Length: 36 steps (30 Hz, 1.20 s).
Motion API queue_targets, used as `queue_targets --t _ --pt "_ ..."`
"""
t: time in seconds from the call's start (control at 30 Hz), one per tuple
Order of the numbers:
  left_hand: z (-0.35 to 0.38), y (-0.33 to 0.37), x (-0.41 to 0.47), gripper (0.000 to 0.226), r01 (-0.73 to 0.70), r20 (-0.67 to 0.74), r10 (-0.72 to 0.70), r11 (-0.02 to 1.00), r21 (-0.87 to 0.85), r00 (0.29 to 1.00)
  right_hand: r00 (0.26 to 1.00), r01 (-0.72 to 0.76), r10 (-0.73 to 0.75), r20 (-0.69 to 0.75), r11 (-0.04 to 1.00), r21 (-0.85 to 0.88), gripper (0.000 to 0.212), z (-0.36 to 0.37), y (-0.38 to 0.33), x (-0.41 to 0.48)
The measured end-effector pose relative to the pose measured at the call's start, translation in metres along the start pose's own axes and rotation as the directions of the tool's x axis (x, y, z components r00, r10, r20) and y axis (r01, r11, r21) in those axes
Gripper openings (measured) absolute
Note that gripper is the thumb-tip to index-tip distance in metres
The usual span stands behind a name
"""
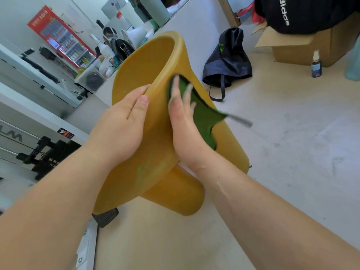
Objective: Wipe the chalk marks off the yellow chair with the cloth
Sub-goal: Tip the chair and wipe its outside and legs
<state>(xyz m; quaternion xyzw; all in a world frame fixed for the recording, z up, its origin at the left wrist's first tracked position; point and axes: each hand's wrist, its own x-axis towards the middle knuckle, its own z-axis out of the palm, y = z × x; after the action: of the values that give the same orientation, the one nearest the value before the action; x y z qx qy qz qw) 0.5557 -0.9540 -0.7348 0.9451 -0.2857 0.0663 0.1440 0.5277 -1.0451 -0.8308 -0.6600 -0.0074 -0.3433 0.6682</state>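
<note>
The yellow chair [155, 61] lies tipped on the floor, its curved back pointing away from me and its thick legs toward me. My left hand [120, 125] grips the edge of the chair's back, thumb on the outer face. My right hand [185, 121] presses a dark green cloth [204, 117] flat against the chair's outer side, fingers straight. The cloth's lower corner is blurred. Faint green chalk marks [144, 172] show on the chair below my left wrist.
A black drawstring bag [228, 61] lies on the floor beyond the chair. A cardboard box [311, 47] with a black bag on it and a small spray bottle [316, 65] stand at the right. White shelving [29, 78] and a black stand [46, 154] line the left.
</note>
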Motion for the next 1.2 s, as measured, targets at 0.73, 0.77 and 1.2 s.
queue_targets --t 0.73,0.77,1.2 --pt "-0.006 0.010 -0.006 0.043 0.098 0.113 -0.078 0.978 -0.184 0.990 0.969 -0.156 0.181 -0.168 0.976 0.154 0.084 0.030 0.035 0.000" --pt "-0.005 0.010 -0.006 0.043 0.097 0.114 -0.076 0.978 -0.186 0.990 0.955 -0.212 0.241 -0.172 0.962 0.172 0.102 0.021 0.046 0.006" --pt "-0.009 -0.022 -0.023 0.047 -0.131 -0.004 0.131 0.991 -0.033 0.991 0.994 -0.088 0.083 -0.077 0.994 -0.062 0.074 0.061 0.035 -0.053"
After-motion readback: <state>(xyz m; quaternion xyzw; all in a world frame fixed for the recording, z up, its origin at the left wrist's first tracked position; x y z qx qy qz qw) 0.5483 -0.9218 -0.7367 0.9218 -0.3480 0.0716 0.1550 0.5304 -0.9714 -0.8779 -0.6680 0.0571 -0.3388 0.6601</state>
